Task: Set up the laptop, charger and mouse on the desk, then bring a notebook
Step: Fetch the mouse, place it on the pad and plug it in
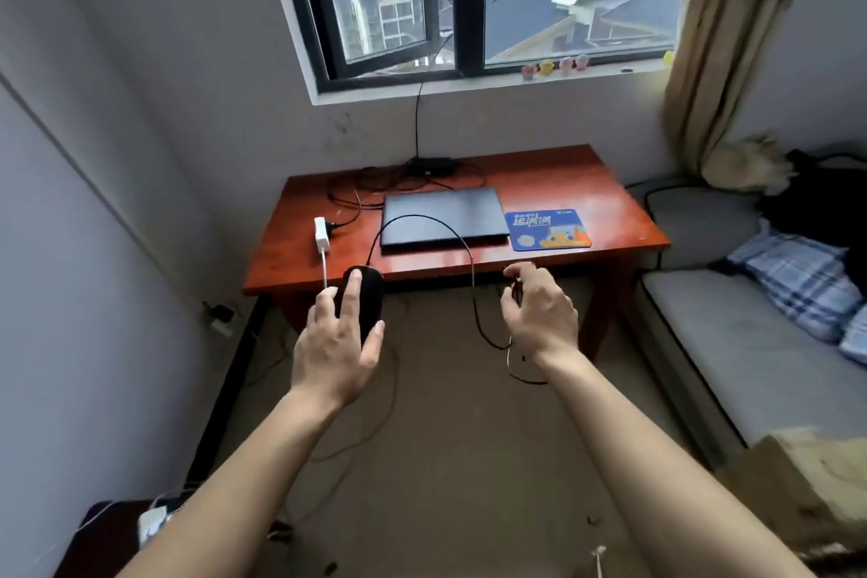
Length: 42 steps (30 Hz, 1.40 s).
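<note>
A closed dark laptop (443, 217) lies flat in the middle of the red-brown desk (619, 207). To its right sits a blue mouse pad (548, 229). My left hand (340, 338) holds a black mouse (368, 296) in the air, in front of the desk's near edge. The mouse cable (450, 228) arcs over the laptop and drops to my right hand (539, 310), which pinches its far end. A black charger brick (429, 165) with loose cords lies at the desk's back edge.
A white power strip (321, 234) with a plug in it rests on the desk's left side. A bed (750, 343) with a plaid pillow runs along the right. A window and curtain are behind the desk. Cables trail on the floor.
</note>
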Available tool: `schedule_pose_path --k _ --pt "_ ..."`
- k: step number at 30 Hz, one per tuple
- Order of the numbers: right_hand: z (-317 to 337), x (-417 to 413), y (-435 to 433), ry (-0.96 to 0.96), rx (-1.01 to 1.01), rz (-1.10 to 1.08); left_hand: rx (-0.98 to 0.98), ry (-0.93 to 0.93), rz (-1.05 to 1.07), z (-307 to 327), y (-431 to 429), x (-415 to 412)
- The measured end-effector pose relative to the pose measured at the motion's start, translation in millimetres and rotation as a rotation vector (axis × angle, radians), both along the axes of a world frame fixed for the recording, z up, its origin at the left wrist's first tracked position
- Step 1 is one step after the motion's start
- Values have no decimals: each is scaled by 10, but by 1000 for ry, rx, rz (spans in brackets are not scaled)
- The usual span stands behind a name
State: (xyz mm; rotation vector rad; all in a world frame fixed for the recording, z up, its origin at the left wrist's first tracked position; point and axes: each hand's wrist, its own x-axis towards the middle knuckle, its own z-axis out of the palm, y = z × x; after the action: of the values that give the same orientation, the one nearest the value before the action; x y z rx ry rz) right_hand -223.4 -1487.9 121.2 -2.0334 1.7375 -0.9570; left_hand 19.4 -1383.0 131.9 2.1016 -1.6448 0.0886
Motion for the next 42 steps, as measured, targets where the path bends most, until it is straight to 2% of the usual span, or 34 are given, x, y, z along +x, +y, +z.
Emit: schedule_pose_path --k 5,11,17,23,30,42 --pt "-13 95 -978 -8 -28 -2 -10 45 25 -32 -919 86" --pt "-276 13 -2316 48 13 -104 44 99 -22 -424 -2321 226" --pt "-191 -20 -3647 75 1 -211 105 199 -117 -552 -3941 332" --pt "-148 -381 -4675 69 -36 -396 171 197 -249 -538 -5326 91" --pt "-534 -834 -5623 57 59 -398 283 221 -276 -962 -6217 -471" --pt "-1344 -1514 -7524 169 299 -68 745 311 37 -1972 -6886 -1813"
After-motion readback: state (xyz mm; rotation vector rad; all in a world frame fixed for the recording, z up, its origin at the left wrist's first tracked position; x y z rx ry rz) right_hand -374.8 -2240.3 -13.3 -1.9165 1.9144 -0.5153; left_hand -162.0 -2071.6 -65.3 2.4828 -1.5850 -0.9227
